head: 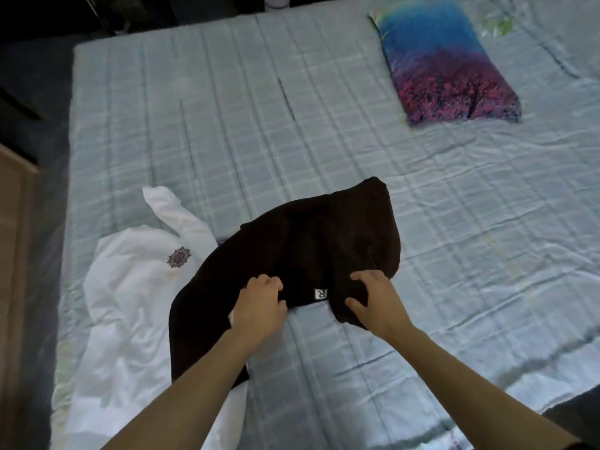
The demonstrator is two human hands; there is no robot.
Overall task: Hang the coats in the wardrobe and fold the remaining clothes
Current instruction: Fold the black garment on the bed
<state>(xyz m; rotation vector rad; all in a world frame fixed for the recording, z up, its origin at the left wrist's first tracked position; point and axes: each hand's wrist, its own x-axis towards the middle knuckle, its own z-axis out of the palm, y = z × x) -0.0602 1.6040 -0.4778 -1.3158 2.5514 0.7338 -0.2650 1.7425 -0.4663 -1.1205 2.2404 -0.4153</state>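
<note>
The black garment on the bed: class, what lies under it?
Under the black garment lie the checked bedsheet and, at its left edge, part of the white garment. Anything else beneath it is covered.

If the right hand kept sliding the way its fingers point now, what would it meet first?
The right hand already rests on the dark garment, fingers aimed up-left. Going on, it would likely cross more of that fabric first; the white label lies just to its left. Depth is unclear.

Black garment [311, 241]; white shirt [130, 287]; pale blue checked bedspread [227, 125]; blue-pink tree-print pillow [444, 66]
</note>
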